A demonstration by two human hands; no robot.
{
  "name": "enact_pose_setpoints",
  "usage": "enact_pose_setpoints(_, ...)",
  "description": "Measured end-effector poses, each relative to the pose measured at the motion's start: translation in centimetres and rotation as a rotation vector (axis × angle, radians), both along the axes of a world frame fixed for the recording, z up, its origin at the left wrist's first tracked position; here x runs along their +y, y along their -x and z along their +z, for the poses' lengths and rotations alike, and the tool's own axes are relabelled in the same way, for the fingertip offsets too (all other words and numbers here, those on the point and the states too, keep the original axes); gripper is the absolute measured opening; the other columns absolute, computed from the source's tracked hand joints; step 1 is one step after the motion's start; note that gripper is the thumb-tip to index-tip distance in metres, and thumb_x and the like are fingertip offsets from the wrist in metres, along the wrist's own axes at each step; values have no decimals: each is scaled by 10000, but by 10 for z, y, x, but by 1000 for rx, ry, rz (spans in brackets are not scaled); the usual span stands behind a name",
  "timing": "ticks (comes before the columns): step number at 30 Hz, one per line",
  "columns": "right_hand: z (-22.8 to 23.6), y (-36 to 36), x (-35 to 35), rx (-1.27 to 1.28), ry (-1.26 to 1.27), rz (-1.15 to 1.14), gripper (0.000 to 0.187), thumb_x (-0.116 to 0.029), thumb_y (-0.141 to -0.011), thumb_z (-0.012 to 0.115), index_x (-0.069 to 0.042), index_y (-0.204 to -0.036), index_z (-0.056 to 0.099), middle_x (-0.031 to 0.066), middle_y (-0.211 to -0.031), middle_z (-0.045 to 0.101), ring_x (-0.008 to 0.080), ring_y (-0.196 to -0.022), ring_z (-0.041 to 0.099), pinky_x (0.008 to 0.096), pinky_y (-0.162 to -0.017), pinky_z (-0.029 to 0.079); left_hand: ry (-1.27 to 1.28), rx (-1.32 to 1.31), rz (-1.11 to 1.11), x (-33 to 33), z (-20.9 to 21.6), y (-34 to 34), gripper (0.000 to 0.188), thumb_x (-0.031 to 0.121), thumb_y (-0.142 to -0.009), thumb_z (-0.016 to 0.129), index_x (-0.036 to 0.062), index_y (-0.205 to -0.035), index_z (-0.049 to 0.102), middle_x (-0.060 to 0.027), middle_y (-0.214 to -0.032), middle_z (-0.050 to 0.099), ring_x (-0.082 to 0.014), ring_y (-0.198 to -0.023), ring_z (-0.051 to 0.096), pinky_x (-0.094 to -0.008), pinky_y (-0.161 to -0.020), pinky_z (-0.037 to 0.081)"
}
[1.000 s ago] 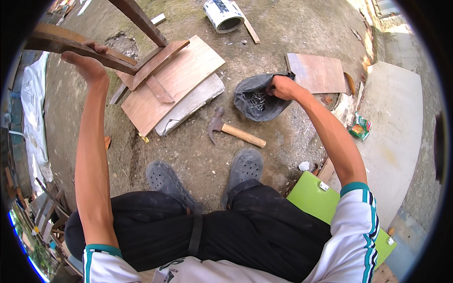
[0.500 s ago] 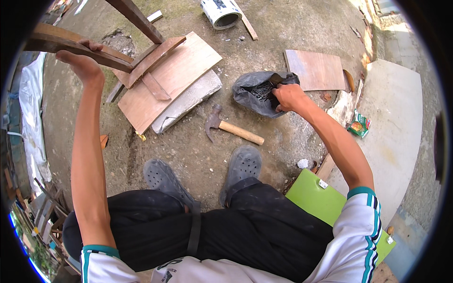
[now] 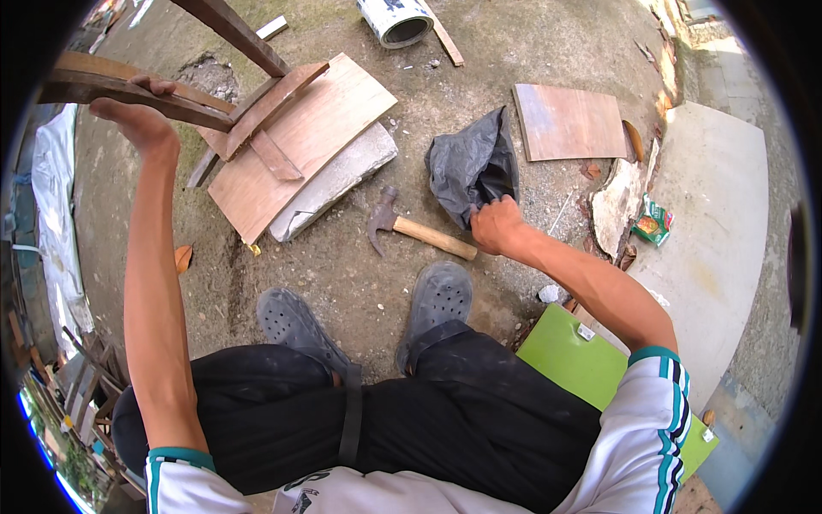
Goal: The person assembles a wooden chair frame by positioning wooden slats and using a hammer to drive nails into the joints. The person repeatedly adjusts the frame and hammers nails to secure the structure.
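My left hand is wrapped round a rail of a brown wooden frame. The frame's joined end leans on a thin plywood board, which lies over a pale concrete slab. At centre right, my right hand pinches the near rim of a black plastic bag, closed on it. The bag stands tilted, its mouth turned partly toward me; the nails in it are hidden now. A claw hammer with a wooden handle lies on the ground just left of that hand.
A paint-stained can lies on its side at the back beside a wood strip. At right are a small plywood piece, a big grey sheet, a green wrapper and a green panel.
My right hand has come out of the bag's mouth and moved nearer to me, now gripping its rim. The bag has tipped up, hiding the nails. My left hand keeps its hold.
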State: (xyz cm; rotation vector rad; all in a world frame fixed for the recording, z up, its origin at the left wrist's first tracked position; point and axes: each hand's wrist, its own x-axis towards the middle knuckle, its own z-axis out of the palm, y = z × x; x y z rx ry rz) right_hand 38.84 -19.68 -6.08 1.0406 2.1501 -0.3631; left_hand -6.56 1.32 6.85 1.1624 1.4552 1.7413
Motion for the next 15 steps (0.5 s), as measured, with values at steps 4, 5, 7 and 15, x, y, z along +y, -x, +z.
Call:
enact_pose_setpoints(4, -2, -28, 23, 119, -30, -299, 308, -166, -886, 471, 76, -1030, 594, 208, -813, 698, 365, -725, 696, 484, -602, 537, 16, 39, 7, -3, 1, -3, 999, 907, -742, 25, 14, -875, 454, -90, -660, 514, -236, -677, 533, -335, -782, 474)
enact_pose_setpoints(5, 2, -33, 26, 128, -37, -339, 298, -143, -872, 468, 121, -969, 568, 260, -802, 679, 406, -771, 691, 489, -689, 554, 16, 35, 3, -1, 0, -1, 1003, 907, -740, 20, 14, -873, 456, -89, -661, 515, -236, -678, 534, -336, -780, 475)
enact_pose_setpoints(7, -6, -45, 29, 146, -113, -374, 317, -170, -855, 510, 99, -993, 605, 275, -878, 680, 385, -816, 699, 475, -703, 560, 15, 25, -3, 1, -1, 2, 1007, 908, -737, 14, 14, -871, 459, -86, -662, 517, -237, -680, 536, -337, -779, 474)
enact_pose_setpoints(15, 4, -63, 58, 640, 251, -1607, 418, -240, -963, 402, 152, -979, 546, 273, -953, 651, 344, -714, 689, 381, -583, 598, -1, 50, 22, -1, -2, 2, 1010, 920, -725, 47, 10, -876, 459, -86, -665, 517, -237, -671, 539, -336, -774, 474)
